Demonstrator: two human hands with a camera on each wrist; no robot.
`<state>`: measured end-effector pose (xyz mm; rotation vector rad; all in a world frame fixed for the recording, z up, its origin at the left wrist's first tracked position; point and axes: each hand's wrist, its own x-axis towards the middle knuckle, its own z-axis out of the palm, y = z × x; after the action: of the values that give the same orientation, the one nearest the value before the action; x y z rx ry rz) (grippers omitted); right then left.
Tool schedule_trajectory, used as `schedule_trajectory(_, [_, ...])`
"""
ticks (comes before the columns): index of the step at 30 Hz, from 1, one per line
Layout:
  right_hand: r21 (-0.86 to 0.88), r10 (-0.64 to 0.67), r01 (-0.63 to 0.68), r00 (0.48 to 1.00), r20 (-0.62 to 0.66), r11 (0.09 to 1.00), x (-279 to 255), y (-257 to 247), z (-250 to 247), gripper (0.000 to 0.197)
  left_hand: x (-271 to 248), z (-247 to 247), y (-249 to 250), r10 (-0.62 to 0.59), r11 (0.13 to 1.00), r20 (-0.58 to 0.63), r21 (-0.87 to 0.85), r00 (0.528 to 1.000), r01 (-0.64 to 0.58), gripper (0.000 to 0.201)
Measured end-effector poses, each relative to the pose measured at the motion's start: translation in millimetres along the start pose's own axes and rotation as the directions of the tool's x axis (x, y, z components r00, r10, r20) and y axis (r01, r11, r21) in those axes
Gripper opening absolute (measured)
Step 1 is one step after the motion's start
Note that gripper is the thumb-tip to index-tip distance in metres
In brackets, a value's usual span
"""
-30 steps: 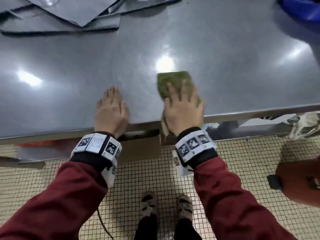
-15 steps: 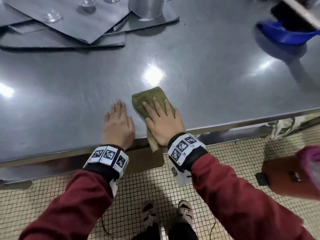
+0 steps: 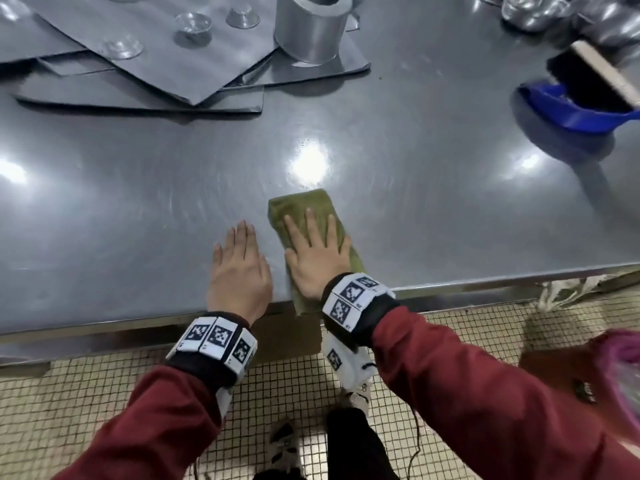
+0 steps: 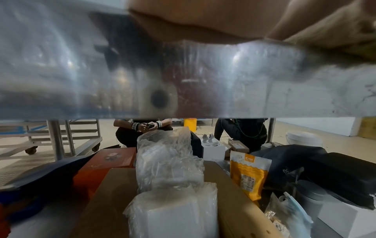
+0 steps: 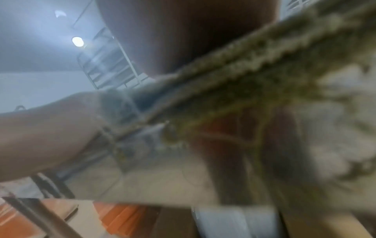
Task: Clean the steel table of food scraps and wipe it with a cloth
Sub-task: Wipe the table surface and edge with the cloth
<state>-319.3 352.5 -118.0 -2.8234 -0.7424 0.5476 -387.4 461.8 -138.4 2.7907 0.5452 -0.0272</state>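
Note:
A folded green cloth [image 3: 304,209] lies on the steel table [image 3: 138,188] near its front edge, one end hanging over the rim. My right hand [image 3: 317,251] presses flat on the cloth with straight fingers. My left hand [image 3: 239,268] rests flat on the bare steel just left of the cloth, fingers straight. In the right wrist view the cloth [image 5: 254,67] is a blurred green weave close to the lens. The left wrist view looks at the table's front rim [image 4: 203,80] from below.
Grey metal sheets [image 3: 166,64] with small glass cups and a steel cylinder [image 3: 310,26] lie at the back left. A blue dustpan [image 3: 571,105] with a brush [image 3: 595,71] sits at the back right. A cardboard box [image 4: 234,201] of plastic packs stands under the table.
My right hand has slid the cloth leftward along the front edge until it lies close beside my left hand. The left hand stays flat on the table.

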Motion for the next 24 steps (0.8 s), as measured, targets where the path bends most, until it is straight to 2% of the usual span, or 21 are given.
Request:
schedule_trajectory(3, [0.011,-0.079,0.079,0.996,0.039,0.997,35,9,-15,0.055,1,-3,2,-0.007,1.000,-0.001,-0.016,1.000,0.007,0.061])
schedule_trajectory(7, [0.101,0.007,-0.016,0.996,0.088,0.995,78,25,-41,0.056,5,-8,7,-0.050,0.999,0.052,-0.011,0.997,0.051,0.054])
schedule_trajectory(9, [0.066,0.002,-0.010,0.991,0.132,0.998,81,25,-46,0.057,18,-10,10,-0.078,0.997,0.064,0.007,0.995,0.077,0.055])
schedule_trajectory(13, [-0.035,-0.109,0.119,0.970,0.217,0.992,65,20,-39,0.059,50,-9,23,-0.088,0.996,0.092,0.026,0.992,0.086,0.056])
schedule_trajectory(20, [0.020,-0.153,0.152,0.968,0.199,0.988,114,21,-53,0.056,60,6,30,-0.134,0.991,0.011,-0.007,0.991,0.134,0.063])
schedule_trajectory(24, [-0.039,-0.172,0.186,0.957,0.234,0.982,160,54,-73,0.060,61,5,32,-0.146,0.989,-0.018,-0.035,0.989,0.146,0.067])
